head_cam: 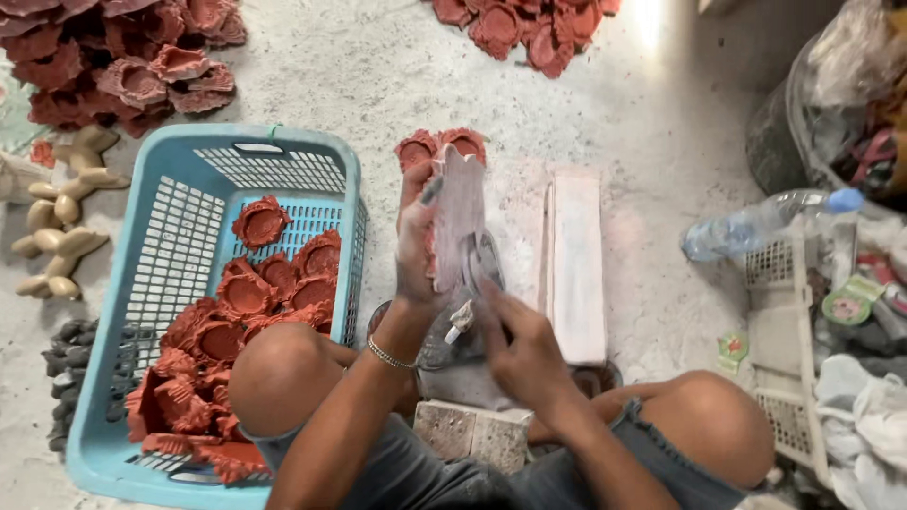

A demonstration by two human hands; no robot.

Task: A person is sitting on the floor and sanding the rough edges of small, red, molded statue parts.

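Head view: person squats on the concrete floor (397, 85), both knees in frame. Left hand (416, 241) is raised, fingers clamped on the edge of a pale scalloped piece (460, 212) held upright above the lap. Right hand (518, 349) sits lower, just under the piece — fingers closed around a small white tool (460, 321), its tip near the piece's lower edge. Bracelet (389, 356) on the left wrist.

Two red pieces (439, 146) lie on the floor just beyond the held one. A pale flat block (576, 264) lies right of the hands, a grey brick (470, 430) between the legs.

Left side — blue basket (142, 283) holding a heap of red scalloped moulds (241, 331). More red moulds (123, 57) piled at top left, another pile (524, 24) at top centre. Beige balloon-dog figures (61, 217) beside the basket's far left, dark ones (71, 378) below them.

Right — a clear bottle (756, 225) with blue cap lying over a white crate (794, 349) of clutter.
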